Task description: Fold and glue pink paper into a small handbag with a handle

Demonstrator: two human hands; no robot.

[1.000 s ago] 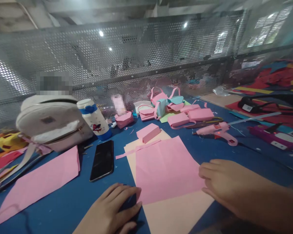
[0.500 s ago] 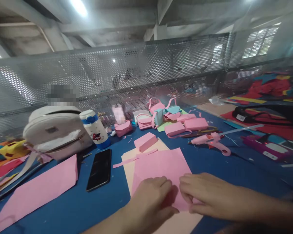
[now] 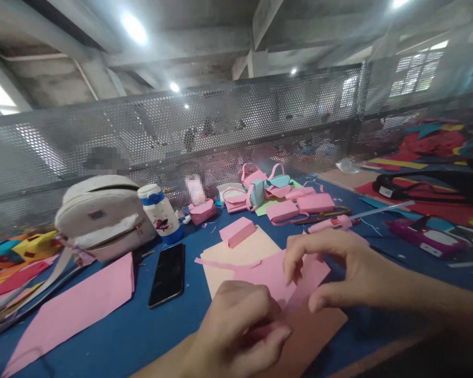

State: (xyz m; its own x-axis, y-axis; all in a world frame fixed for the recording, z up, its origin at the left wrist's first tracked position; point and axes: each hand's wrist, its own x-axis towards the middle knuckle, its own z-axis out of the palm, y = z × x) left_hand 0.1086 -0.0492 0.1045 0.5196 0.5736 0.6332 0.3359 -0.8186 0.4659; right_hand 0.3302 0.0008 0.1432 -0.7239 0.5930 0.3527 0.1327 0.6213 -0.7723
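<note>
A sheet of pink paper (image 3: 270, 278) lies partly under my two hands, on top of a pale peach sheet (image 3: 220, 262). Its near part is hidden by my fingers. My left hand (image 3: 244, 325) is closed, fingers curled and thumb bent in, at the sheet's near left part. My right hand (image 3: 335, 268) hovers over the sheet's right side with thumb and fingers apart, holding nothing. A thin pink paper strip (image 3: 228, 264) crosses the sheet's far left edge. Just beyond stands a small folded pink paper box (image 3: 237, 232).
Left are a black phone (image 3: 167, 275), a white-and-blue bottle (image 3: 161, 215), a pale backpack (image 3: 102, 218) and folded pink paper (image 3: 79, 310). Small paper bags (image 3: 281, 210) lie at the back. A pink glue gun (image 3: 331, 224) is behind my right hand. Perforated metal panels (image 3: 228, 121) close off the far side.
My right hand has lifted off the paper and spread its fingers. The pink sheet has shifted right and nearer. My left hand stays low at the sheet, more curled. The view has swung slightly.
</note>
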